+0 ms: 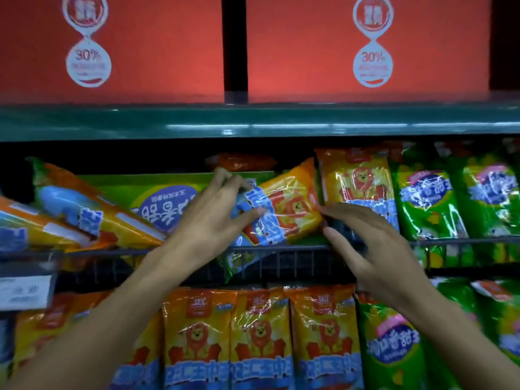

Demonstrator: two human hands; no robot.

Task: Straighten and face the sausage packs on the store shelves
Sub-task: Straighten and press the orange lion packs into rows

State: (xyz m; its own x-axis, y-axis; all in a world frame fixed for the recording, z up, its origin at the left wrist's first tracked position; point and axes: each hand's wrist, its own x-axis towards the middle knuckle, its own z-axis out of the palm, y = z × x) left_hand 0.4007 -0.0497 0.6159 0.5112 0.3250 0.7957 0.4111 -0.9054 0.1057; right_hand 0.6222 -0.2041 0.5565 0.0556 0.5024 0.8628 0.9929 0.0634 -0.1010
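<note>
Store shelving fills the view: a green shelf edge (253,122) runs above both hands, carrying two red cartons (157,46) marked 30%. Below it, a wire shelf rail (281,249) crosses at hand level, fronting the shelf under inspection.

Largest disorder lies left of the left hand: a green sausage pack (166,198) lying flat with its print upside down, and toppled orange packs (84,209) leaning across it. Right of the right hand stand upright green packs (427,201), acceptably faced. Beneath both forearms, a lower row of orange lion packs (259,333) stands straight.

Item in hand: a tilted orange lion pack (289,209), leaning leftward between the two hands, next to an upright lion pack (354,181) above the right hand.

Left hand (213,218): fingers and thumb curled round the tilted pack's left end, gripping it. Right hand (365,243): fingers spread and straight, holding nothing, fingertips at or just beside the tilted pack's right edge; contact cannot be confirmed.

Handling assessment: film wrap appears glossy and probably slippery; contents likely light and semi-rigid, so the pack should flex little. Best hold is by both short ends.

Clearance: a dark gap under the right hand offers room to stand the pack. Overhead shelf edge limits lift; the rail may snag the lower corner.
</note>
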